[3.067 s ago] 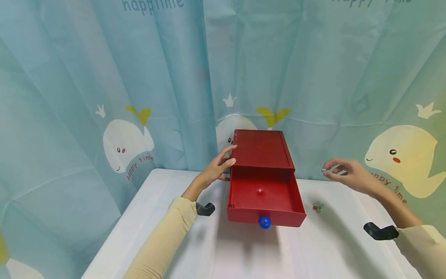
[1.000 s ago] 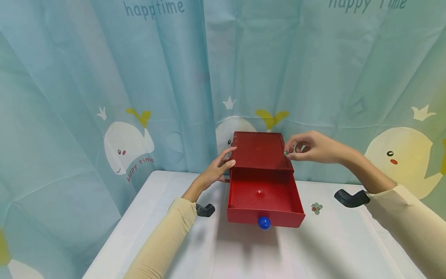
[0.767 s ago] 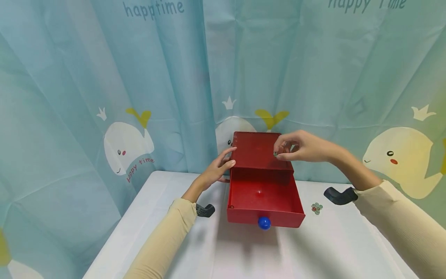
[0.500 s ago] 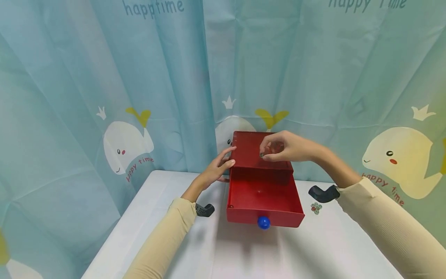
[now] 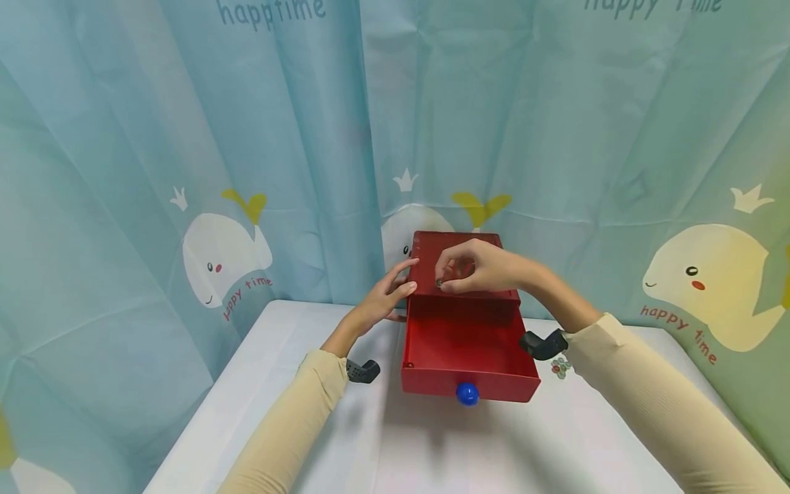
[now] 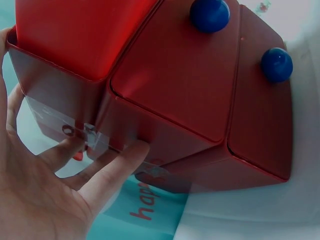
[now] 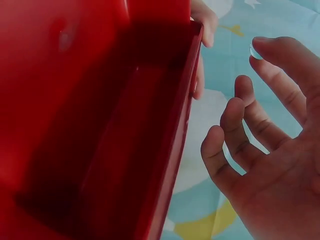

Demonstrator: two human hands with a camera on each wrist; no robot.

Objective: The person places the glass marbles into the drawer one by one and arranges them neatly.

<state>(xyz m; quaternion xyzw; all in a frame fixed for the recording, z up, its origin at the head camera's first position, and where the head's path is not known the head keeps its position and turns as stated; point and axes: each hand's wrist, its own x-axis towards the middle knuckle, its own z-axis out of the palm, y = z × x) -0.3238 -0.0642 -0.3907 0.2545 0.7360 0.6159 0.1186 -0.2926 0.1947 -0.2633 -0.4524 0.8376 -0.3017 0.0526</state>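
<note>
A red drawer cabinet [image 5: 426, 248] stands against the curtain, its top drawer [image 5: 470, 384] pulled out. My right hand [image 5: 478, 267] is over the cabinet's top, just behind the drawer opening. Between its thumb and index fingertips it pinches a small clear glass marble [image 7: 255, 51]; the other fingers are loosely bent. My left hand [image 5: 384, 295] rests against the cabinet's left side, some fingers at the top edge. In the left wrist view, extended fingers [image 6: 117, 172] touch the side wall. Several more marbles [image 5: 560, 367] lie clustered on the table, one reddish.
Two lower drawers [image 6: 175, 65] with blue knobs [image 6: 210, 15] are closed beneath the top one. The white table [image 5: 296, 329] meets a light blue whale-print curtain [image 5: 308, 137] behind and at the sides. A blue knob [image 5: 467, 394] sticks out from the pulled-out drawer.
My right hand, pinching the marble, has moved left from beyond the cabinet's right side to above its top, dipping slightly at the end. The left hand and the drawer stay put.
</note>
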